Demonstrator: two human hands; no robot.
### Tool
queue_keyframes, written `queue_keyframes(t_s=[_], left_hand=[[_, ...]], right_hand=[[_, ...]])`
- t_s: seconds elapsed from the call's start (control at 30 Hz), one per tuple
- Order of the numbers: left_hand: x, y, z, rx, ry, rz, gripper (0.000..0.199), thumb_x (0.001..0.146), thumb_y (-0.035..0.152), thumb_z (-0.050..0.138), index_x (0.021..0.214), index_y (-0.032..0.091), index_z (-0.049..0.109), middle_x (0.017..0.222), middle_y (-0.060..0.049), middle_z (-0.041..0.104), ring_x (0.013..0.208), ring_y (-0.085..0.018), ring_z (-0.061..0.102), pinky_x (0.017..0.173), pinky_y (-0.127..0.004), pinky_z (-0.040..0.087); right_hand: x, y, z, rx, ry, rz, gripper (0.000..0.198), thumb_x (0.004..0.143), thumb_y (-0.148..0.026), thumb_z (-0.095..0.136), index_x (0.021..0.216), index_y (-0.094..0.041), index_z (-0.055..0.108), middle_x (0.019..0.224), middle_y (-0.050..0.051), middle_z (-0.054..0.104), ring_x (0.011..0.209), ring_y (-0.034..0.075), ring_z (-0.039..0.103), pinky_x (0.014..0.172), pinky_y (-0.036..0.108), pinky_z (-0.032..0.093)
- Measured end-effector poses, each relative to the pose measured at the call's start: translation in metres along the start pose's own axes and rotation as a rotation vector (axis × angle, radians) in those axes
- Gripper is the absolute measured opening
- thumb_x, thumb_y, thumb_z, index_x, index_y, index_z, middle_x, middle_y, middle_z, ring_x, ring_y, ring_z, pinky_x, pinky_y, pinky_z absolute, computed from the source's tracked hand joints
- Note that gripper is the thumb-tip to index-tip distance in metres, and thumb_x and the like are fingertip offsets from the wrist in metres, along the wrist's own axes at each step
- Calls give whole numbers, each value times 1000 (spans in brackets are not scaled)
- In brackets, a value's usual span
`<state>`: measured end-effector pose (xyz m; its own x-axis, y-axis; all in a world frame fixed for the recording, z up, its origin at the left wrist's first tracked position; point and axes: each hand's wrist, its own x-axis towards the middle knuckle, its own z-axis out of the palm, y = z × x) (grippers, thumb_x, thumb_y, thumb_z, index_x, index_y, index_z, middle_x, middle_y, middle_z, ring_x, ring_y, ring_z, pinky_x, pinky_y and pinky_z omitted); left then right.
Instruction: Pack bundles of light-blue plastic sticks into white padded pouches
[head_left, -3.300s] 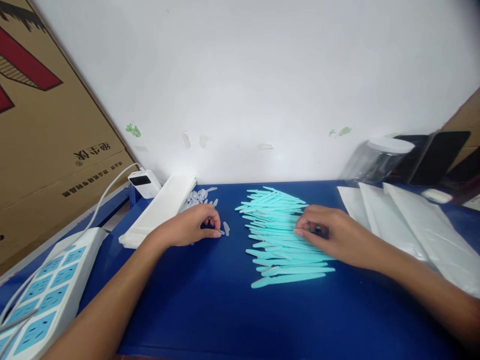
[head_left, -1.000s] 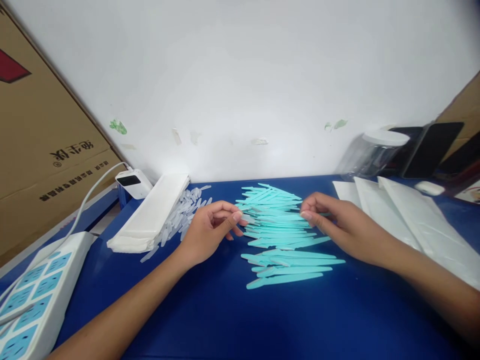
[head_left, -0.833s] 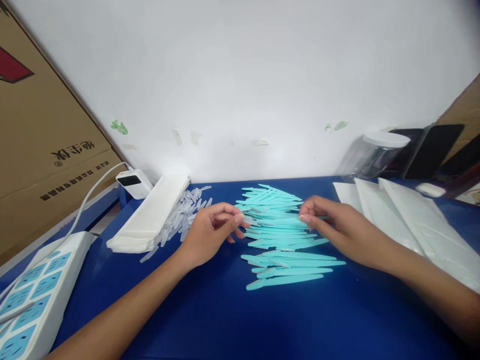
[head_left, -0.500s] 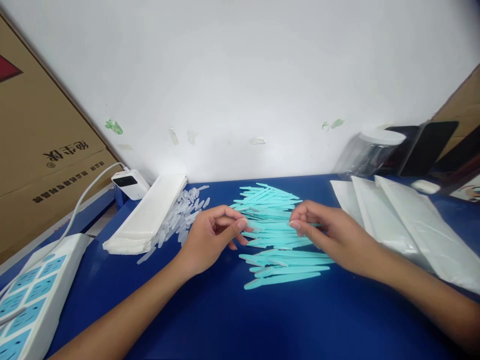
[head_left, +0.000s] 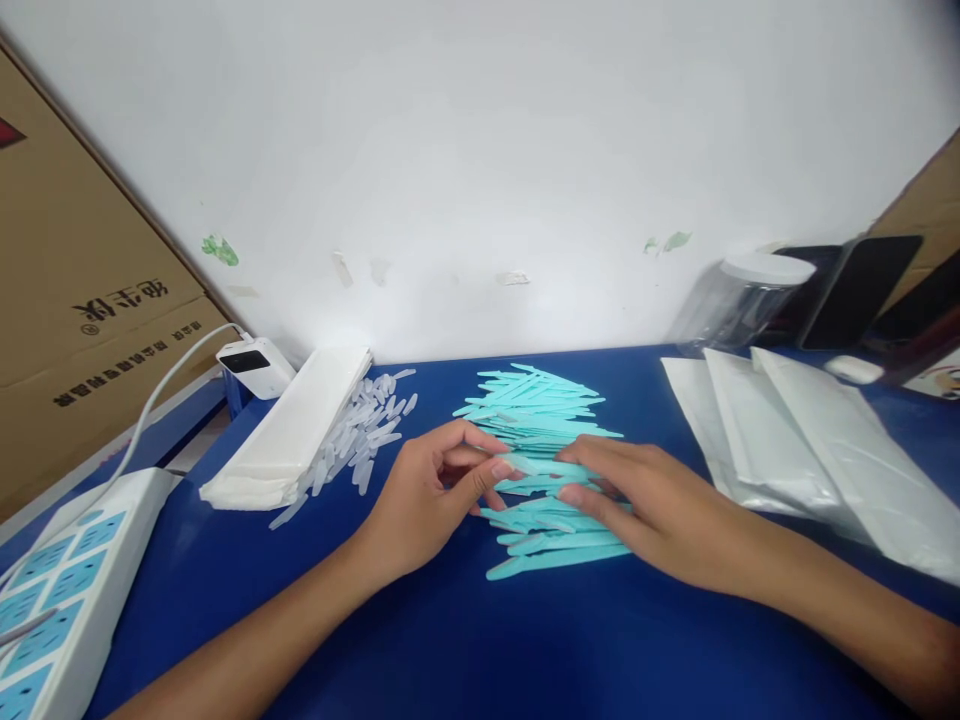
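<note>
Fingers of the right hand [head_left: 651, 508] pinch a turquoise stick [head_left: 545, 467], its end beside the left hand [head_left: 429, 492], whose hold the head view leaves unclear. Work seems unfinished: translucent pieces [head_left: 367, 415] lie left of this grip, more sticks [head_left: 536, 395] beyond and nearer.

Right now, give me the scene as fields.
left hand: at left end of one slim turquoise plastic-looking stick; grip unclear
right hand: at same stick, farther right
turquoise stick pile: loose, under and beyond hands
left side: small translucent pieces beside long white flat stack
right side: flat white plastic packets; clear white-lidded jar
surface: blue tabletop
</note>
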<state>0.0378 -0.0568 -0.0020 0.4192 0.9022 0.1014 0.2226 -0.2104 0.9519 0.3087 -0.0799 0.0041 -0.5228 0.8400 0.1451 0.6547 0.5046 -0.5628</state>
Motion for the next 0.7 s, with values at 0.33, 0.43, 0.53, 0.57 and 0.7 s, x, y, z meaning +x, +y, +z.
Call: queue_keyframes(t_s=[0.33, 0.43, 0.53, 0.57, 0.7], left_hand=[[19, -11, -59, 942, 16, 146, 27, 97, 50, 68, 92, 23, 68, 73, 0, 61, 68, -20, 57, 62, -32, 37], [20, -13, -73, 932, -15, 120, 30, 94, 53, 71, 94, 23, 69, 74, 0, 61, 67, -20, 56, 61, -31, 36], [20, -12, -80, 853, -82, 149, 26, 92, 49, 75, 100, 24, 73, 82, -2, 65, 73, -21, 59, 66, -31, 40], [21, -13, -81, 825, -109, 152, 26, 92, 48, 75, 101, 24, 74, 84, -3, 66, 76, -21, 60, 68, -31, 42], [23, -16, -85, 755, -221, 100, 31, 95, 54, 70, 99, 24, 75, 92, -4, 67, 82, -22, 60, 72, -31, 44]], right_hand=[[6, 33, -20, -50, -130, 195, 34, 97, -57, 64, 91, -24, 70, 64, -3, 50, 56, 15, 44, 53, 27, 32], [6, 30, -20, -17, -149, 191, 33, 99, -55, 61, 91, -24, 71, 65, -3, 52, 57, 16, 45, 54, 27, 32], [6, 27, -18, -18, -141, 184, 30, 100, -52, 61, 97, -24, 71, 63, -3, 51, 56, 16, 46, 53, 26, 31], [6, 27, -18, -22, -145, 182, 30, 100, -52, 61, 97, -24, 71, 63, -3, 51, 55, 16, 45, 53, 26, 31], [6, 27, -17, -19, -174, 182, 30, 103, -49, 58, 93, -23, 67, 65, -2, 57, 56, 16, 48, 54, 27, 31]])
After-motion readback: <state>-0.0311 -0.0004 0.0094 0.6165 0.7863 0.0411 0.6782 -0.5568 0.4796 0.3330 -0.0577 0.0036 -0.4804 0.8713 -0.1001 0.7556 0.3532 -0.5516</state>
